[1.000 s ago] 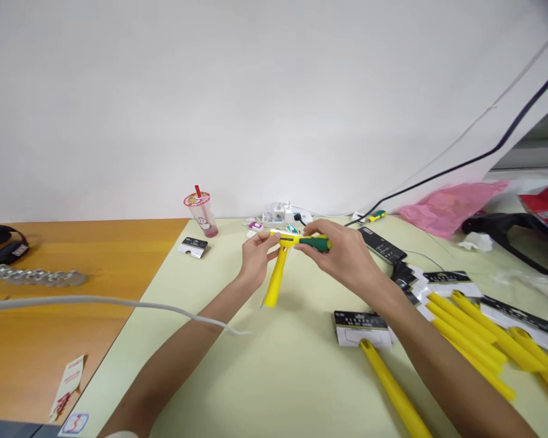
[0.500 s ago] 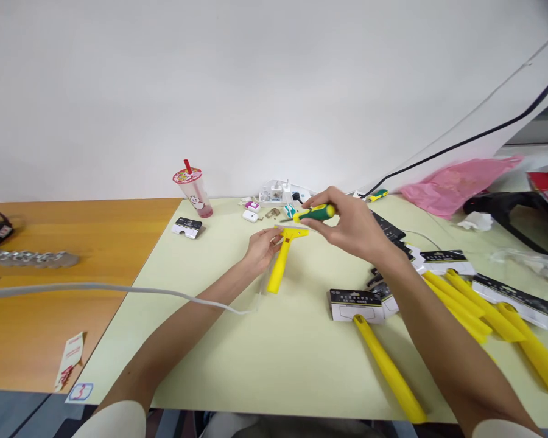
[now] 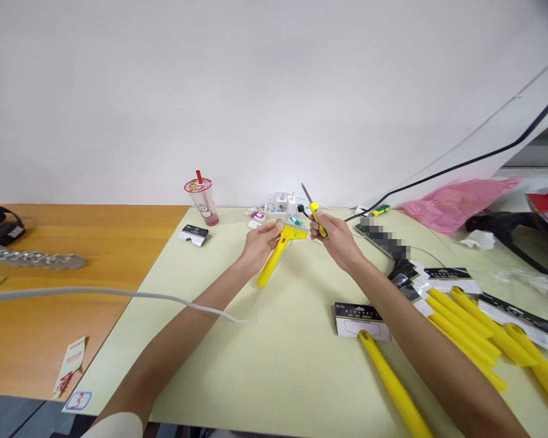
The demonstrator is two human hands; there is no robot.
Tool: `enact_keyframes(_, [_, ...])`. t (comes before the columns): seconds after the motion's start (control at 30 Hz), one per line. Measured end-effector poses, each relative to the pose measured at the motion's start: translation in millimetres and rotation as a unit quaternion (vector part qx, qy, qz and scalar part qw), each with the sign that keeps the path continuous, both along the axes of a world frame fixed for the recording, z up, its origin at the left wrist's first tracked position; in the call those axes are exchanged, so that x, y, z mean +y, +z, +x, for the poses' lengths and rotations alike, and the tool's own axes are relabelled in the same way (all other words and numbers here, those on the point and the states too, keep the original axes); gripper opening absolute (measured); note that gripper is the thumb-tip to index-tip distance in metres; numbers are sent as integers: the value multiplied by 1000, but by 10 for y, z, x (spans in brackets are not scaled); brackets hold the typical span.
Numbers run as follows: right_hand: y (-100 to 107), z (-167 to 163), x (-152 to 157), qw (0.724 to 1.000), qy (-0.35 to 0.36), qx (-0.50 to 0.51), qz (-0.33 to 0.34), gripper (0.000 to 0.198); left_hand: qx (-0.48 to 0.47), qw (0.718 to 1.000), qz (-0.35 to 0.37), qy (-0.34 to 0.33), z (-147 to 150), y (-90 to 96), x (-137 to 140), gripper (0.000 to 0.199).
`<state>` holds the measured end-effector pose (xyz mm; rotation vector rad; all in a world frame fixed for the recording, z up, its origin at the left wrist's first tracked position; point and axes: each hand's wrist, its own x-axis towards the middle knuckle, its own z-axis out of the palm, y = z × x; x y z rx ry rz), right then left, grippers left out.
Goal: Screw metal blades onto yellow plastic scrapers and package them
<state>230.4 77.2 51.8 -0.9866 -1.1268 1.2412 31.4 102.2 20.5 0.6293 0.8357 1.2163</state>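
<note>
My left hand [image 3: 259, 244] grips a yellow scraper [image 3: 274, 260] by its wide head, with the handle slanting down to the left. In my right hand [image 3: 337, 238] is a green and yellow screwdriver [image 3: 318, 220], wrapped by the fingers around its handle. Its metal shaft points up and slightly left, apart from the scraper. Both hands are held over the pale table, the right one a short way to the right of the scraper's head.
More yellow scrapers [image 3: 466, 328] with black and white cards lie at the right; one scraper [image 3: 393, 383] is nearer. Behind are a phone [image 3: 383, 240], a power strip [image 3: 281, 204] and a second screwdriver [image 3: 380, 210]. A cup [image 3: 204, 204] stands left. A grey cable [image 3: 164, 299] crosses my left forearm.
The screwdriver has turned in my right hand from lying level, tip left, to standing tip up. That hand has lowered slightly. The scraper has tilted a little in my left hand. A phone now shows.
</note>
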Motion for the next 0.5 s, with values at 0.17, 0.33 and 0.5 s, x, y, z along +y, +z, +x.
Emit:
enact_keyframes(0.17, [8,-86,-68,977,-30,-199,72,57,-122,988,-60,-70,115,95,-157,15])
enact_keyframes(0.33, [30,-38,-59,986,98,-113,78,57,-152,979,-108,-79,224,183,-317,45])
enact_keyframes(0.5, [-41,5,3,990,76,-105,47,58,-117,975,-177,-59,312,184,-361,50])
